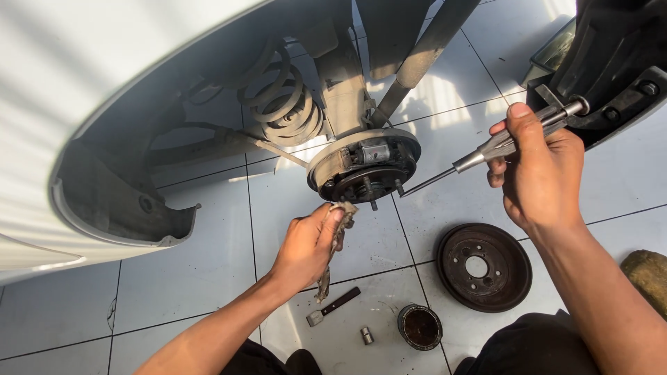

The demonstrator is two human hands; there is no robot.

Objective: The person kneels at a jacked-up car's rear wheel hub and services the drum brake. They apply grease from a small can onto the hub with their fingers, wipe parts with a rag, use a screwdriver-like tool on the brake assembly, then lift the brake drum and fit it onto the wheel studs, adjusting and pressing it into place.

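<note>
1. Left hand (306, 244): closed in a pinch on a dirty rag (335, 243), thumb on top, held just below the exposed brake assembly (366, 167); rag tail hanging down toward the floor, seemingly kept close for wiping.
2. Right hand (538, 170): wrapped around a metal air blow gun (514, 137), thumb pressed along its top; thin nozzle aimed left and down at the right edge of the brake assembly, tip just short of it.
3. Brake assembly: centre of scene, drum off, wheel studs and shoes exposed under the white car body (76, 90); coil spring (285, 97) behind, farther left.
4. Removed brake drum (484, 266): flat on the tiled floor (194, 278), near right, open face up.
5. Small items on the floor, near centre: dark-handled tool (333, 306), short metal sleeve (367, 335), round tin (420, 326), all within reach, well apart from the hub.
</note>
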